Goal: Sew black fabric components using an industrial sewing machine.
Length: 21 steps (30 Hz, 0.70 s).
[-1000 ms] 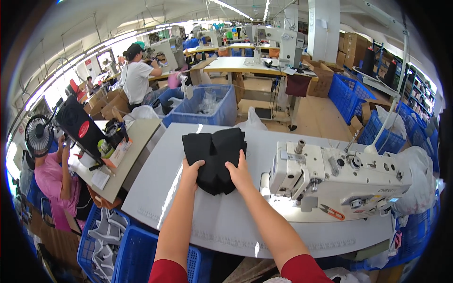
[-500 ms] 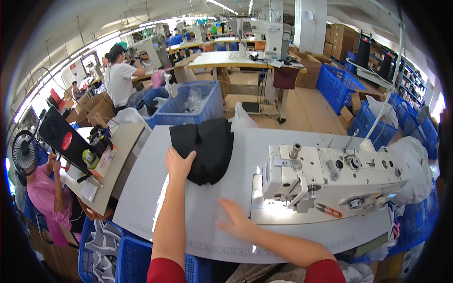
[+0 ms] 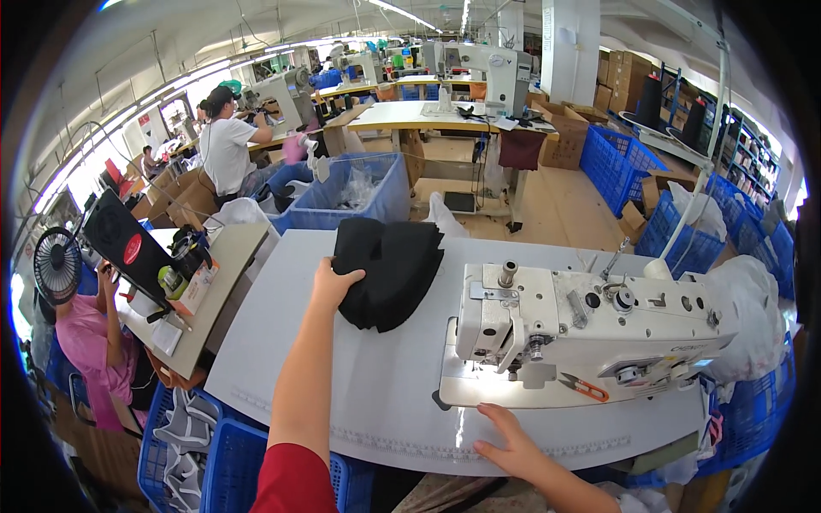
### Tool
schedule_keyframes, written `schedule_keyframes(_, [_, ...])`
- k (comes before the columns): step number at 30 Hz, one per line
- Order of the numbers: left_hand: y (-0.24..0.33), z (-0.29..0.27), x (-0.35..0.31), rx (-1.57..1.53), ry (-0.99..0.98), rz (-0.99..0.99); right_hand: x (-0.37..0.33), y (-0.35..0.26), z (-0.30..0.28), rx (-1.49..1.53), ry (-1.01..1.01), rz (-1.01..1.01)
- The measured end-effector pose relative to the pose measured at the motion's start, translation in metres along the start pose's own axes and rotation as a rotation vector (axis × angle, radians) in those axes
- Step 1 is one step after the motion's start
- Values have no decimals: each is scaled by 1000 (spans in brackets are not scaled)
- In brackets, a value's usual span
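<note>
A stack of black fabric pieces (image 3: 389, 275), curved and notched along its edges, lies on the white sewing table (image 3: 256, 342). My left hand (image 3: 332, 286) grips the stack's left edge, its thumb on top and the fingers partly hidden at the side. My right hand (image 3: 510, 443) is over the table's front part, fingers spread with nothing in them. Just beyond it stands a white sewing machine (image 3: 590, 321) with its lamp lit. Thread snips with orange handles (image 3: 585, 387) rest on the machine's base.
Blue crates with grey pieces (image 3: 184, 436) stand below the table at the left front. A side table (image 3: 224, 265) holds a bottle and a box; a co-worker in pink (image 3: 90, 342) sits there. Behind are a blue bin (image 3: 368, 192) and another sewing table (image 3: 410, 115).
The black stack has shifted slightly right with my left hand on it. My right hand has moved right and nearer the front edge. The whole view has turned a little.
</note>
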<state>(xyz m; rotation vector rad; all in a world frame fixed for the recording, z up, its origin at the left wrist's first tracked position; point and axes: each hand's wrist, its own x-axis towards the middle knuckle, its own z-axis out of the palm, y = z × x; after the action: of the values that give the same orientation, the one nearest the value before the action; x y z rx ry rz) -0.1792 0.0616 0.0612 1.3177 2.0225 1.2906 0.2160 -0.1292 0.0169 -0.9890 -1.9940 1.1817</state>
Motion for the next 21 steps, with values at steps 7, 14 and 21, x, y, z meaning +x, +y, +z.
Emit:
schedule_keyframes(7, [-5, 20, 1, 358, 186, 166, -14, 6, -29, 32, 38, 105])
schedule_keyframes(14, [-9, 19, -2, -23, 88, -12, -14, 10, -39, 66, 104, 128])
schedule_keyframes(21, [10, 48, -10, -174, 38, 74, -12, 9, -38, 52, 88, 145])
